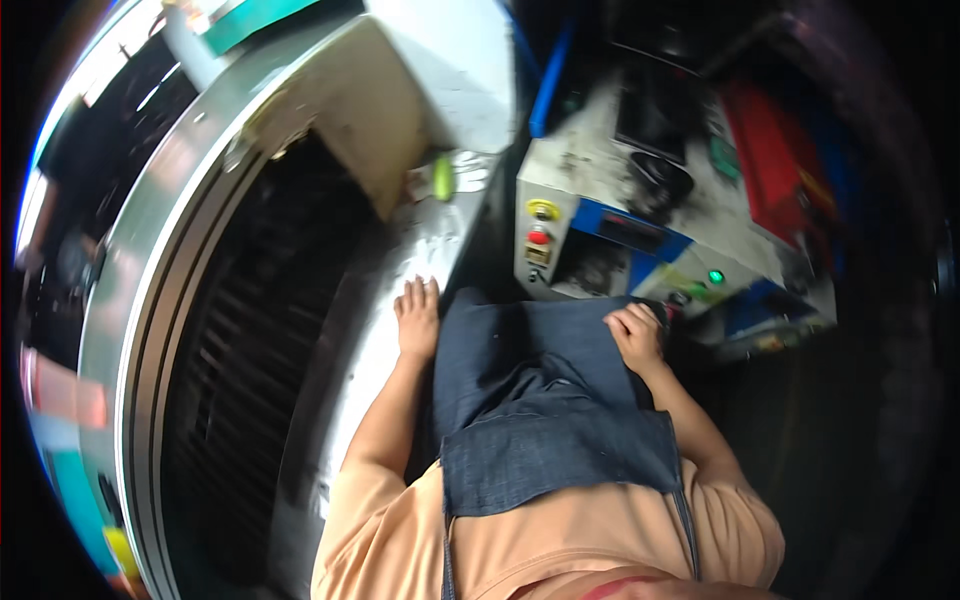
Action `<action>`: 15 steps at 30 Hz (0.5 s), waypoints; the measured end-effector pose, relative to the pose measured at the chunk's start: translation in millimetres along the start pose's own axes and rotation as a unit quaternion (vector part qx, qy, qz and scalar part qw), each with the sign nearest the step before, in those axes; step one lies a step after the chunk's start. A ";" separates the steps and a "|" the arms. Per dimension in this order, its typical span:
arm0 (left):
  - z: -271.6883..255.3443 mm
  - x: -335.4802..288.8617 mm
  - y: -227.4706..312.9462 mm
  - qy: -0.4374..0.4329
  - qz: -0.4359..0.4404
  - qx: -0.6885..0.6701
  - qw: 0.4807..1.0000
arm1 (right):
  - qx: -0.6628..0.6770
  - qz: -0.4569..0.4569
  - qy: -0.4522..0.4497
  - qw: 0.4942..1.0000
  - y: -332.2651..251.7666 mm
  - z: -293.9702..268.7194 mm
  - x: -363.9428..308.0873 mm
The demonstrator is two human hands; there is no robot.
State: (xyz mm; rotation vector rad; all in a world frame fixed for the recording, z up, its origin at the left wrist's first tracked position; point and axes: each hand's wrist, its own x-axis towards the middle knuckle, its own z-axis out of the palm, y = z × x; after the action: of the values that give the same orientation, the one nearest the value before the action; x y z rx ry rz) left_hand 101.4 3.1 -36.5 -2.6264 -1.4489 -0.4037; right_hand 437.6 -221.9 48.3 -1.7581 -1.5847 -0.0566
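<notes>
Head view: the left hand (418,318) lies flat and spread on the metal table (400,255) beside the dark apron (560,460), seemingly for support, while the right hand (637,332) curls at the apron's right edge, grip unclear.

Head view: one wide fisheye, upright, looking down.
Head-worn, close above the dark apron (560,460); blue control panel (640,235) farther off, ahead right; metal frame (135,270) at left, bowed along the rim.
</notes>
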 end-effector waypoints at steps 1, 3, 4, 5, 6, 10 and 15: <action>-2.8 0.0 1.8 -0.002 0.002 0.004 1.000 | 0.009 -0.001 -0.002 1.000 3.0 -3.1 -3.6; -4.5 4.2 5.6 -0.023 0.013 0.037 0.999 | 0.033 0.022 -0.018 0.999 14.6 -6.6 -10.1; -7.4 4.0 8.5 -0.027 0.021 0.052 0.998 | 0.047 0.030 -0.030 0.998 20.1 -10.4 -10.5; -7.6 3.9 7.4 -0.030 0.022 0.058 0.998 | 0.236 0.204 -0.081 0.947 9.8 -22.8 2.3; -7.8 2.6 7.7 -0.042 0.019 0.058 0.997 | 0.258 0.199 -0.044 0.944 1.8 -41.4 19.8; -12.3 -1.0 8.5 -0.040 0.001 0.090 0.995 | 0.203 -0.003 0.163 0.966 2.9 -106.3 146.5; -10.8 4.4 9.6 -0.079 -0.003 0.053 0.995 | -0.190 0.215 0.044 0.957 106.5 -115.5 294.5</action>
State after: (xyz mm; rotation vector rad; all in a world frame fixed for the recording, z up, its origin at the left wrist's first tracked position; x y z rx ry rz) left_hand 109.9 -0.9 -24.6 -2.6217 -1.4782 -0.1168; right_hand 648.7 -33.1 225.1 -2.3316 -1.1480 -0.2375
